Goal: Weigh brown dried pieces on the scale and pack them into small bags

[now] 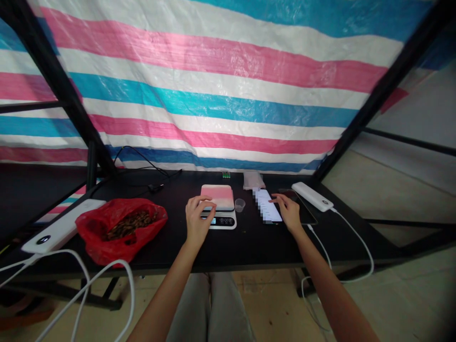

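Observation:
My left hand [197, 219] rests on the front left corner of a small white digital scale [219, 204], fingers bent and touching its platform edge. My right hand [289, 211] lies on the black table [249, 242], fingers stretched out and touching a white sheet or screen [268, 205] that is blurred out. A dark phone or tablet [304, 211] lies under and beside that hand. A small clear plastic cup [240, 204] stands between the scale and the sheet.
A red plastic bag [119, 232] holding brown dried pieces sits at the left. White power banks [60, 230] [312, 195] with white cables lie at both table ends. A clear packet [253, 180] sits at the back. Black frame poles and a striped tarp stand behind.

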Motion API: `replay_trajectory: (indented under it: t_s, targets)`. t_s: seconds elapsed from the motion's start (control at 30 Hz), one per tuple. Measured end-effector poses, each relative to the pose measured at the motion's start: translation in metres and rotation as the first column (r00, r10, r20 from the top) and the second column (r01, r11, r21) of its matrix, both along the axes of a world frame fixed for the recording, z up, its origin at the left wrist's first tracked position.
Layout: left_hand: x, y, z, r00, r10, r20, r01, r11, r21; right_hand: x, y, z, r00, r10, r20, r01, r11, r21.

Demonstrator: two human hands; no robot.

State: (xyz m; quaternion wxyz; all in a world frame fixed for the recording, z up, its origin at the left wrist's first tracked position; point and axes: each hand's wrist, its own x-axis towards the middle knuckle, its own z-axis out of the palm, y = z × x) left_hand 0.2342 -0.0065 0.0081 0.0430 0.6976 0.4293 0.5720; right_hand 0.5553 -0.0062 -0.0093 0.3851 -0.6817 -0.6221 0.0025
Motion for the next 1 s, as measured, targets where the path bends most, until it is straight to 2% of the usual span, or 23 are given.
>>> replay_trajectory:
  t_s: [0.27, 0.83, 1.0]
  targets:
    - [0.0006, -0.0006, 0.0005, 1.000, -0.002, 0.013, 0.002, 1.000, -0.007, 0.0018, 0.0008, -0.0038, 0.997, -0.078, 0.012, 0.078, 0.997, 0.013]
    - [0.0015, -0.0011, -0.0002, 1.000, -0.012, -0.007, 0.011, 1.000, -0.014, 0.0046, -0.0041, -0.0021, 0.995, -0.062, -0.075, 0.059, 0.997, -0.040]
    - [0.0021, -0.0025, 0.0010, 1.000, -0.020, -0.023, 0.020, 1.000, -0.014, 0.0072, -0.0008, -0.0048, 0.996, -0.069, 0.057, 0.076, 0.989, -0.127]
